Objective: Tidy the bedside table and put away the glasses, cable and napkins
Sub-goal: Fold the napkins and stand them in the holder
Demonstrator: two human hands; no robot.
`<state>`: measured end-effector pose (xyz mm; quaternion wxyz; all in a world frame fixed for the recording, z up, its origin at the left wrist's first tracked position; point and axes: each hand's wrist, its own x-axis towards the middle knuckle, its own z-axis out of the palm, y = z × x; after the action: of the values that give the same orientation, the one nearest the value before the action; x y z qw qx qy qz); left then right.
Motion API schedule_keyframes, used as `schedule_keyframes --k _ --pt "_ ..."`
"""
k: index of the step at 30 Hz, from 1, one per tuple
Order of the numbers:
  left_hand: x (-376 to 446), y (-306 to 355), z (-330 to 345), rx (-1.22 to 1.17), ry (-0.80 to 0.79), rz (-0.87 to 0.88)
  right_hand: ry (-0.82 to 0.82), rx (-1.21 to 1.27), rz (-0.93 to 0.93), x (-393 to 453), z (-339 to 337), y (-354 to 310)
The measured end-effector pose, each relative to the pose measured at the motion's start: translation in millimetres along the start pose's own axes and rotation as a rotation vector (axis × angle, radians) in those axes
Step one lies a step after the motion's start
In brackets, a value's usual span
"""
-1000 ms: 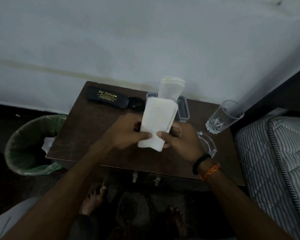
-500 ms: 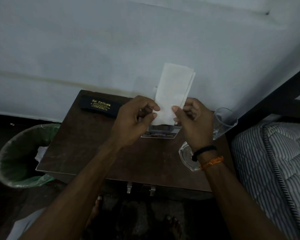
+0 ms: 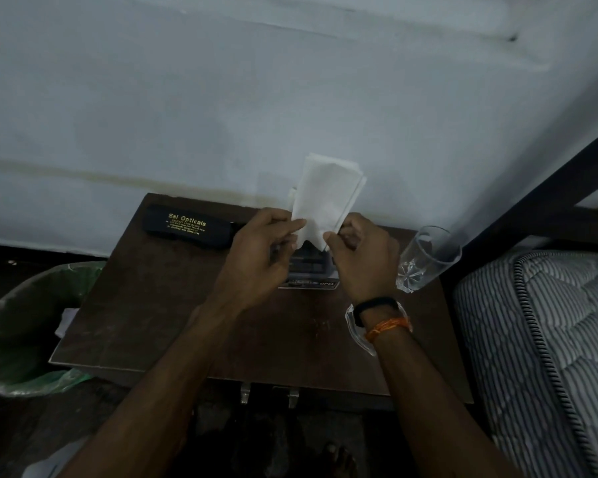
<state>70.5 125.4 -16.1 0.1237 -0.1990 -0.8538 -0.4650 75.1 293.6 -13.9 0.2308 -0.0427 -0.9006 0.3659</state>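
White folded paper napkins (image 3: pixel 327 198) are pinched at their lower corners by left hand (image 3: pixel 256 251) and right hand (image 3: pixel 361 258); square the edges evenly before stowing.

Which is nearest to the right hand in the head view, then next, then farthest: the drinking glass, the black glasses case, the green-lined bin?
1. Drinking glass, just right of the right hand.
2. Black glasses case, across the table at its back left.
3. Green-lined bin, on the floor left of the table.
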Motion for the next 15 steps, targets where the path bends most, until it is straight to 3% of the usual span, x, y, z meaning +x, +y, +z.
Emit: schedule_keyframes --k 15 --pt "-3.9 -17.2 6.6 0.367 -0.156 -0.041 -0.037 -0.046 0.075 -0.7 21.6 15.7"
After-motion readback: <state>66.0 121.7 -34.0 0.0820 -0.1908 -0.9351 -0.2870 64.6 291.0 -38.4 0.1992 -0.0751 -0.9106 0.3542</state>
